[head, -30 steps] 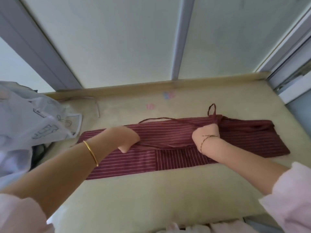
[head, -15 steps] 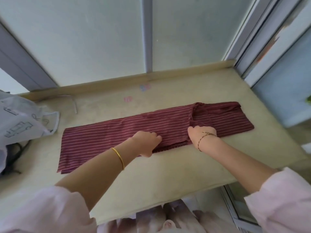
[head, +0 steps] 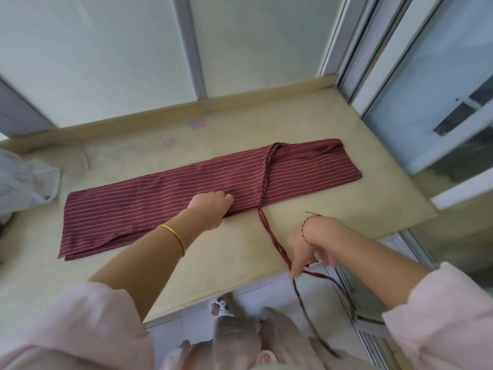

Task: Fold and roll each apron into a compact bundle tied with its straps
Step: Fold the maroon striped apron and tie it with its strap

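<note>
The apron (head: 149,206), maroon with thin pale stripes, lies folded into a long narrow band across the middle of the bench (head: 186,279), its left end nearer the person and its right end slanting away toward the window frame.

The left hand (head: 210,210) sits on the apron's near edge about midway along. Its fingers (head: 226,197) are curled closed onto the cloth, which puckers slightly beside them. A gold bangle (head: 174,237) rings that wrist.

A strap (head: 266,180) crosses the folded band from its far edge to its near edge, then runs over the bare bench to the right hand (head: 306,247). This hand hovers near the bench's front edge, apart from the apron, with its fingers (head: 297,265) pointing down and pinched round the strap. The hand is blurred, so the exact finger hold is unclear. Below the hand the strap hangs off the bench in a loose loop.

A white plastic bag (head: 26,180) lies at the bench's left end, just beside the apron's left end.
</note>
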Demonstrator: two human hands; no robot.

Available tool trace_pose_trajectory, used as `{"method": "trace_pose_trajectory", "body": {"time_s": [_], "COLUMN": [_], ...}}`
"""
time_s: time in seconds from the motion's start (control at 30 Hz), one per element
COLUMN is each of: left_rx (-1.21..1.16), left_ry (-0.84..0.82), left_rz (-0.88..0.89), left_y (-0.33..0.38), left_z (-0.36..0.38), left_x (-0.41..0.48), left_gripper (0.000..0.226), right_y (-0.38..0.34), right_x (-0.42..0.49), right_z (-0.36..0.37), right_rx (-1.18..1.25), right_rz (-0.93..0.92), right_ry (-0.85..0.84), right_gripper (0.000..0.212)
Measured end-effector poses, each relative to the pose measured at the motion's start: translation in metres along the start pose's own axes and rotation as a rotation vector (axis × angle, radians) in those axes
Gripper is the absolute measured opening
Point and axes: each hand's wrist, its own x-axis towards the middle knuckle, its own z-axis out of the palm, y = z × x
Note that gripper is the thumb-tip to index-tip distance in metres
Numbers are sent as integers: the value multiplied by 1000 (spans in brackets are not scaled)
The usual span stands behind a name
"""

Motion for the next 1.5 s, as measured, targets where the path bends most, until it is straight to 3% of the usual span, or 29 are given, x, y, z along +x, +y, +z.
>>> {"method": "trace_pose_trajectory", "body": {"time_s": [0.07,0.2,0.27,0.37,0.47,0.6,0.67,0.77,0.97,1.13,1.3,1.4,1.5], "left_rx": [-33,-215,-391,-786,-1056,-1305,-1231,-882,-598,-886,-1303,-1592,-1653], "left_ry": [44,122,158,281,384,332,291,205,110,142,187,163,171], "left_rz": [-30,-60,-83,-259,-504,-756,-859,-992,-1222,-1252,-1202,-1188,-1073], "left_y": [3,2,-1,-11,-30,-72,-98,-136,-201,-229,-235,-232,-221], "left_z": [5,18,25,34,38,47,56,68,94,89,76,60,36], "left_x": [-2,-11,-16,-22,-29,-46,-57,-78,-116,-114,-113,-112,-94], "left_gripper": [31,28,27,23,33,60,66,61,40,53,27,24,31], "right_y": [-2,-13,-27,-59,-98,-140,-159,-177,-188,-191,-190,-188,-182], "right_x": [-3,16,26,30,37,50,55,63,61,57,59,65,72], "right_z": [-5,-24,-34,-45,-58,-78,-87,-99,-125,-129,-130,-129,-126], "right_rx": [1,102,151,217,267,295,282,210,176,252,229,239,247], "right_rz": [-47,-38,-105,-234,-304,-312,-314,-308,-205,-223,-223,-239,-276], "right_ry": [279,758,915,1006,1004,987,999,961,599,518,522,547,606], "right_gripper": [33,20,10,23,38,47,53,71,116,124,125,126,126]}}
